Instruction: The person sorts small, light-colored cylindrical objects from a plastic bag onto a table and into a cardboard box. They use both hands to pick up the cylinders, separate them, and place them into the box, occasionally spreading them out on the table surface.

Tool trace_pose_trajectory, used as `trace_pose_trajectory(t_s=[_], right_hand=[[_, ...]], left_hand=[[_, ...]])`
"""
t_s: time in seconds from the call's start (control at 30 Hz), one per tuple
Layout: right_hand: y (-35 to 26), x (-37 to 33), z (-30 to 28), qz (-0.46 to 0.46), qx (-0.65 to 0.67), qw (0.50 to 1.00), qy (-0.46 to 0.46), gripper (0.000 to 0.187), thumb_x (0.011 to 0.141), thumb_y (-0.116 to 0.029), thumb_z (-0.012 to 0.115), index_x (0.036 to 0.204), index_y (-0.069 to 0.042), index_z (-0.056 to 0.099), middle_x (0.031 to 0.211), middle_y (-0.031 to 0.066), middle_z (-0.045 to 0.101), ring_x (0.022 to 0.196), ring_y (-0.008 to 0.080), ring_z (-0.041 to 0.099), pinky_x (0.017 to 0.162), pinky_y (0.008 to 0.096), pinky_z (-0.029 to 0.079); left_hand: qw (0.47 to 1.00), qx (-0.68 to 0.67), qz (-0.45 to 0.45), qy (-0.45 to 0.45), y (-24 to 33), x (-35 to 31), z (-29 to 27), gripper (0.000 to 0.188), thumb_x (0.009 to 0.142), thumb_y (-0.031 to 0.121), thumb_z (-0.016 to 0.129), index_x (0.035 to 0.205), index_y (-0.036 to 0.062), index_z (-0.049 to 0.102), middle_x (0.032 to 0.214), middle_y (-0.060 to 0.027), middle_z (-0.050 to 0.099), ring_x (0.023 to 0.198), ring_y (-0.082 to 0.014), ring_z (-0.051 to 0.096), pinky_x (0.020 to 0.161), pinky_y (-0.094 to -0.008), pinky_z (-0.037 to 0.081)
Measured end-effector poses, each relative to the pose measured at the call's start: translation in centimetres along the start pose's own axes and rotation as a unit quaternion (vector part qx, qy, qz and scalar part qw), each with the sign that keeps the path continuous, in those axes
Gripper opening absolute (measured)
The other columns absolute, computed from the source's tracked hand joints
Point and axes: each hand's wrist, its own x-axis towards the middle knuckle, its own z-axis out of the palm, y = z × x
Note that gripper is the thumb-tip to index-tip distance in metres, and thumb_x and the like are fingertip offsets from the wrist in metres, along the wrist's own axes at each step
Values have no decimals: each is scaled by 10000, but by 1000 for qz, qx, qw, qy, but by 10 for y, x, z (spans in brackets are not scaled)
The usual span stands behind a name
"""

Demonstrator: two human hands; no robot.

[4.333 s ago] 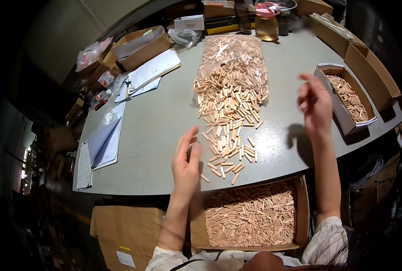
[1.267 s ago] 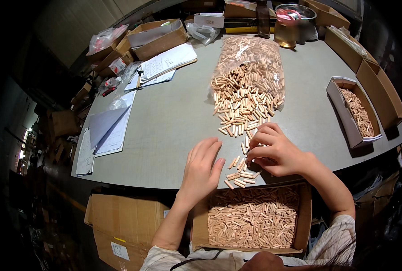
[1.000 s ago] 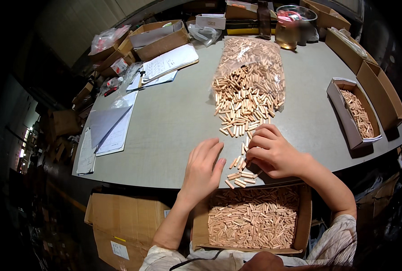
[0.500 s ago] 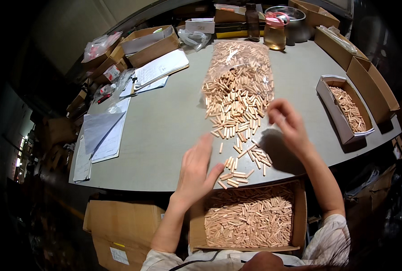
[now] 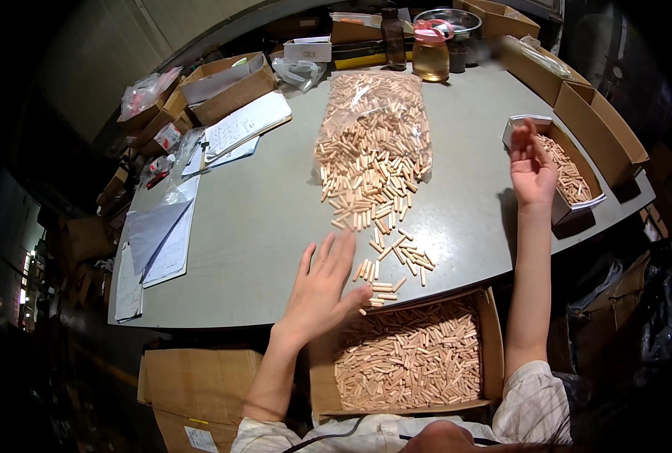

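Watching remotely, I see wooden dowel pins (image 5: 367, 170) left on the worktop (image 5: 253, 204), spilling from a clear plastic bag (image 5: 377, 90); the open carton (image 5: 492, 347) below is, I judge, already well filled. The left hand (image 5: 318, 293) has its fingers spread beside the nearest loose pins; the right hand (image 5: 533, 175), fingers lightly curled and pinching nothing visible, is near the small pin-filled box (image 5: 589, 204). I can't read the handwritten papers (image 5: 251, 123) or white label (image 5: 201, 439).

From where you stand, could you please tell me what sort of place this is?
Probably a workshop: the grey worktable bears a bag of wooden pegs, and a cardboard box by its near edge holds more.
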Motion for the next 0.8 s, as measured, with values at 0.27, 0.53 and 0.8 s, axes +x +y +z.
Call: trace_pose_trajectory(t_s=[0.27,0.53,0.8], right_hand=[[65,-68,51,256,-568,736,-264,206,946,-41,634,1116,-12,748,971,65,759,820,111,703,752,277,596],[93,-96,57,182,-593,530,-578,323,833,-37,653,1126,-35,790,1128,117,727,1041,272,676,919,372,548],[80,-86,49,211,-651,602,-411,275,857,-14,658,1107,-11,771,1029,48,745,944,140,666,814,302,538]], left_hand=[[997,53,43,-30,1,-5,-5,981,953,666,638,1673,76,329,1711,-143,384,1590,-416,292,1280,-641,153],[995,54,70,-45,8,-3,-13,1015,931,706,654,1670,85,338,1700,-116,407,1581,-441,301,1272,-685,115],[944,-296,-99,112,-9,-14,-2,496,997,159,658,1470,18,607,1452,-127,665,1348,-350,606,1183,-449,402]])
